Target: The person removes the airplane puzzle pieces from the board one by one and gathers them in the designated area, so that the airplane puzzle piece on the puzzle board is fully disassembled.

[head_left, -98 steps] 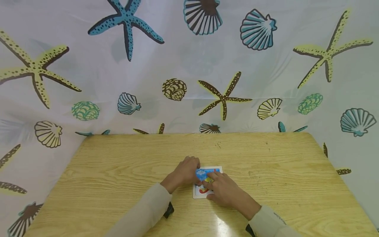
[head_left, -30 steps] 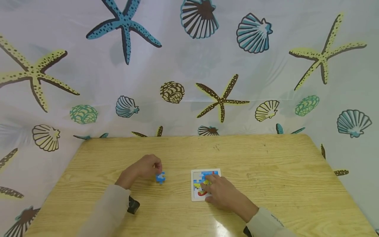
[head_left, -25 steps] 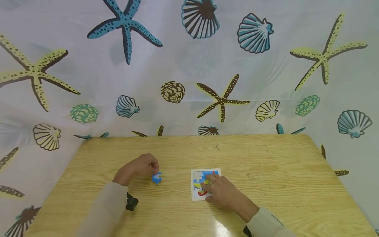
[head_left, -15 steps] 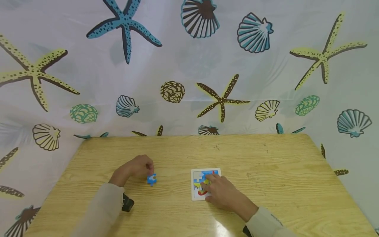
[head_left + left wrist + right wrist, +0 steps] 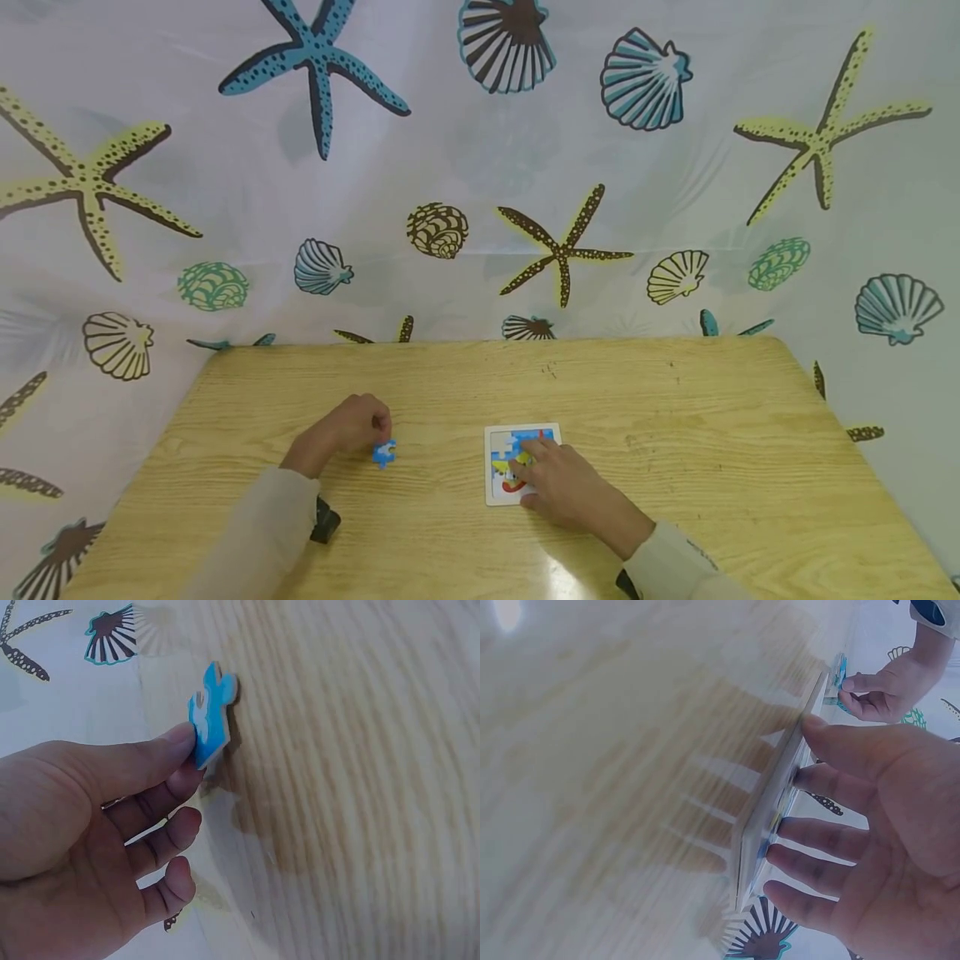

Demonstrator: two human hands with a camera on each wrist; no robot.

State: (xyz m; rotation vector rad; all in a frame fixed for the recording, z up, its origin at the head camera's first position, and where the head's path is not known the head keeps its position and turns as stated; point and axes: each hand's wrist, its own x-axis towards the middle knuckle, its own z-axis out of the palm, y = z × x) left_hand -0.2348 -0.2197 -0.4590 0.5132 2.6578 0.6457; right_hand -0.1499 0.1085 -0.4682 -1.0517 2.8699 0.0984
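Observation:
My left hand [image 5: 352, 423] pinches a blue-and-white jigsaw piece [image 5: 214, 716] between thumb and index finger, close over the table, left of the puzzle; its other fingers are loosely bent. A square, white-framed jigsaw puzzle [image 5: 489, 492] lies flat at the middle, its picture blue, yellow and red. A pale, piece-shaped gap [image 5: 501, 444] shows at its upper left corner. My right hand [image 5: 566, 487] rests on the puzzle's right side, fingers fairly straight on the picture and thumb at the near edge of the frame [image 5: 761, 810]. That hand hides much of the picture's right part.
The pale wooden table [image 5: 712, 450] reaches back to a white cloth [image 5: 390, 167] printed with starfish and shells, which also hangs along both sides. Dark bands [image 5: 325, 521] sit at both wrists, by the sleeves.
The left hand has gone from the puzzle's upper left corner out to the left, the jigsaw piece pinched in it; a gap shows there. Over the last half second it barely moves. The right hand stays.

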